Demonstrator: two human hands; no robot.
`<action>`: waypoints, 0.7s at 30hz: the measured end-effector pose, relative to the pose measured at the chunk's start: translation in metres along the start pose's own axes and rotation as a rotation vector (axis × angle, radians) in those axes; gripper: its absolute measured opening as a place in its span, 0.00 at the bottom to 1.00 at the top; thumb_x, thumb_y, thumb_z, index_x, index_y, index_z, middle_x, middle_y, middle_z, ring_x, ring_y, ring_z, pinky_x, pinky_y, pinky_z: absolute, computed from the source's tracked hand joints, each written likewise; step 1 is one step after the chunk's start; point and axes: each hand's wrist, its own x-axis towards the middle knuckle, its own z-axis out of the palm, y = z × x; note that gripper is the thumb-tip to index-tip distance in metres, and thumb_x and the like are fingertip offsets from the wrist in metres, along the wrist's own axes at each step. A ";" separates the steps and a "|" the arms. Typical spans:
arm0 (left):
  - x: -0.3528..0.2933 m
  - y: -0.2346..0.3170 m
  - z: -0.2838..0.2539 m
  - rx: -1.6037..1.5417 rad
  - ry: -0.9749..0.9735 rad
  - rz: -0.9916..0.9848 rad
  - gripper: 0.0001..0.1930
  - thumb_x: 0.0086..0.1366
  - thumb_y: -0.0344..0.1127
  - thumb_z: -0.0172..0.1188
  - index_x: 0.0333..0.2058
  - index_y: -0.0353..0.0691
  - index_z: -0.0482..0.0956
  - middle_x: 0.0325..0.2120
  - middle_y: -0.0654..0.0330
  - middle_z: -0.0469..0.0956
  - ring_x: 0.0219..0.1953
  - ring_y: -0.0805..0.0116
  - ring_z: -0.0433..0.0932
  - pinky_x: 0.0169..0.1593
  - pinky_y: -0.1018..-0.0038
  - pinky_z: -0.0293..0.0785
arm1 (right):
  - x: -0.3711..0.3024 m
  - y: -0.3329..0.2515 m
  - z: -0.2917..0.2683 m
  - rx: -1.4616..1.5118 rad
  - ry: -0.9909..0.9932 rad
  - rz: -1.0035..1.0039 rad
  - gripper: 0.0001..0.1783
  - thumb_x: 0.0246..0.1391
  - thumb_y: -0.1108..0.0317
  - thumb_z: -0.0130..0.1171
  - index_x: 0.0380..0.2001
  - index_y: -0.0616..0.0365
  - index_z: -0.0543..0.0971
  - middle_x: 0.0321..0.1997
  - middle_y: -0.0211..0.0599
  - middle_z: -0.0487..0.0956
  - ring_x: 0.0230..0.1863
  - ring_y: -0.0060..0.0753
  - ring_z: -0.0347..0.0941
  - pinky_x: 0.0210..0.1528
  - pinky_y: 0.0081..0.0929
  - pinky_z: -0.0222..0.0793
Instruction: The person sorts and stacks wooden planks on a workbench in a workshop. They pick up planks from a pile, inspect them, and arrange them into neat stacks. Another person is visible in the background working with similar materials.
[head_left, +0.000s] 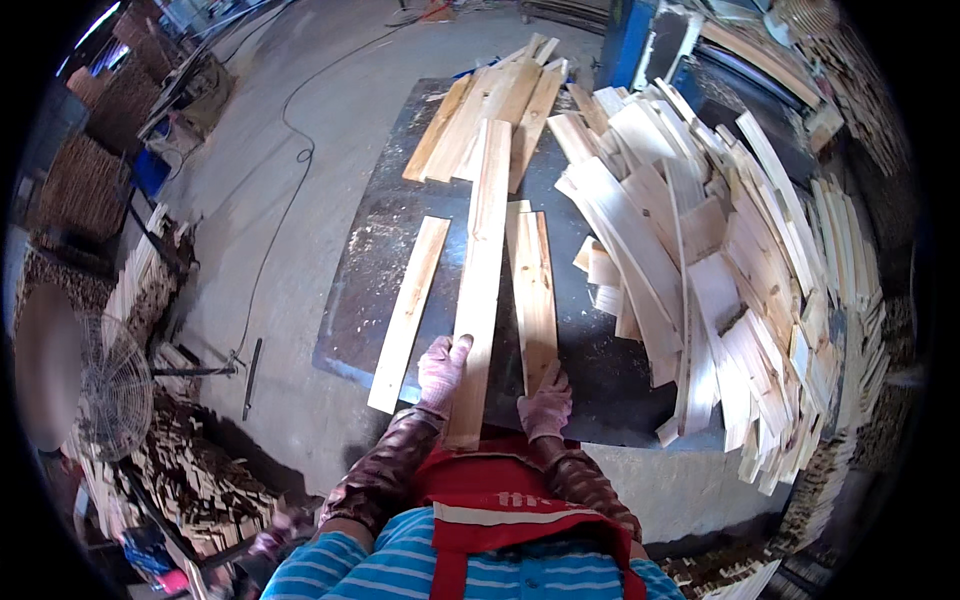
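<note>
- The long board [484, 262] is gripped near its close end by the left hand [441, 375], the thumb laid on its upper face; the fingers beneath are hidden by the wood.
- The long board is pointed away from the body over the middle of the table [358, 290]. Its far end is seen over the far boards [490, 100]; whether they are touched by it cannot be told.
- The right board [537, 290] is pinched at its near end by the right hand [547, 405], the thumb set along its right edge. Another plank is partly covered by it.
- The left board [410, 315] is laid flat on the table, apart from the long board and slanted.
- Both hands are covered by pinkish gloves, and the forearms by patterned sleeves [385, 465].
- Pale lettering [517, 500] is borne by the red apron [490, 480], partly lost in a fold. A blue striped shirt [400, 550] is worn beneath.
- The right side of the table is covered by a loose heap [650, 205] of pale boards, fanned and overlapping.
- On the floor [230, 180] to the left, a looped cable [305, 155] is laid; a fan [110, 385] is stood near wood stacks [85, 185].
</note>
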 end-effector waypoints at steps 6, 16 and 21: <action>-0.025 -0.002 0.009 0.156 0.040 0.003 0.27 0.65 0.61 0.58 0.44 0.40 0.79 0.31 0.42 0.82 0.38 0.40 0.82 0.43 0.52 0.75 | 0.009 0.017 -0.010 0.574 -0.159 -0.136 0.59 0.39 0.65 0.74 0.73 0.53 0.53 0.65 0.52 0.69 0.64 0.51 0.68 0.66 0.39 0.66; -0.103 -0.063 0.064 0.102 -0.272 0.121 0.16 0.68 0.45 0.55 0.53 0.52 0.72 0.39 0.44 0.82 0.45 0.39 0.80 0.46 0.49 0.77 | -0.022 -0.006 -0.019 0.212 -0.285 -0.037 0.49 0.44 0.47 0.73 0.65 0.57 0.64 0.62 0.49 0.71 0.61 0.51 0.70 0.61 0.39 0.69; -0.064 -0.036 0.024 0.134 -0.412 0.185 0.17 0.62 0.44 0.62 0.49 0.47 0.78 0.42 0.47 0.81 0.47 0.44 0.80 0.48 0.57 0.78 | 0.006 -0.009 0.011 0.230 -0.005 -0.102 0.45 0.43 0.41 0.69 0.59 0.58 0.68 0.57 0.52 0.74 0.57 0.57 0.73 0.56 0.47 0.72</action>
